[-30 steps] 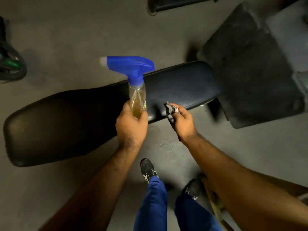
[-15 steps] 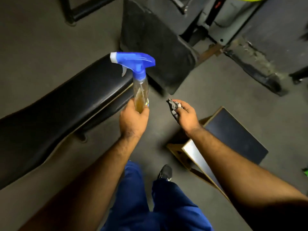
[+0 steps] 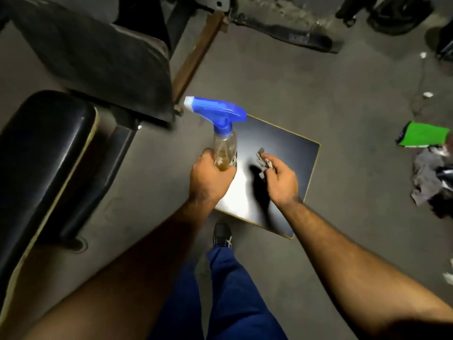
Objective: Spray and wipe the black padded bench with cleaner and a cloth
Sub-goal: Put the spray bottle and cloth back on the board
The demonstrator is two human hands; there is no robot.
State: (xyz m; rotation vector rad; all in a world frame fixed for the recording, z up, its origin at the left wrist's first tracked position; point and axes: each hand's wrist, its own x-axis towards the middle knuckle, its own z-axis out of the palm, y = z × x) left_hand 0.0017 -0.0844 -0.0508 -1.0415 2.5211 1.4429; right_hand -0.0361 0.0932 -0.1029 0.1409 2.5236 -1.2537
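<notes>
The black padded bench (image 3: pixel 41 153) lies at the left edge, its end pointing up and right. My left hand (image 3: pixel 208 177) grips a clear spray bottle (image 3: pixel 224 148) with a blue trigger head and amber liquid, nozzle pointing left. My right hand (image 3: pixel 279 180) pinches a small grey cloth (image 3: pixel 262 159) between its fingers. Both hands hover over a low dark board, to the right of the bench and apart from it.
A dark glossy board (image 3: pixel 282 153) with a pale edge sits low under my hands. A worn black pad (image 3: pixel 98 57) stands beyond the bench. A green item (image 3: pixel 426 137) and crumpled rags (image 3: pixel 434 180) lie on the floor at right. My shoe (image 3: pixel 221 233) is below.
My view and both hands have swung right, away from the bench. The bench has slid to the left edge, and the dark board now lies under my hands.
</notes>
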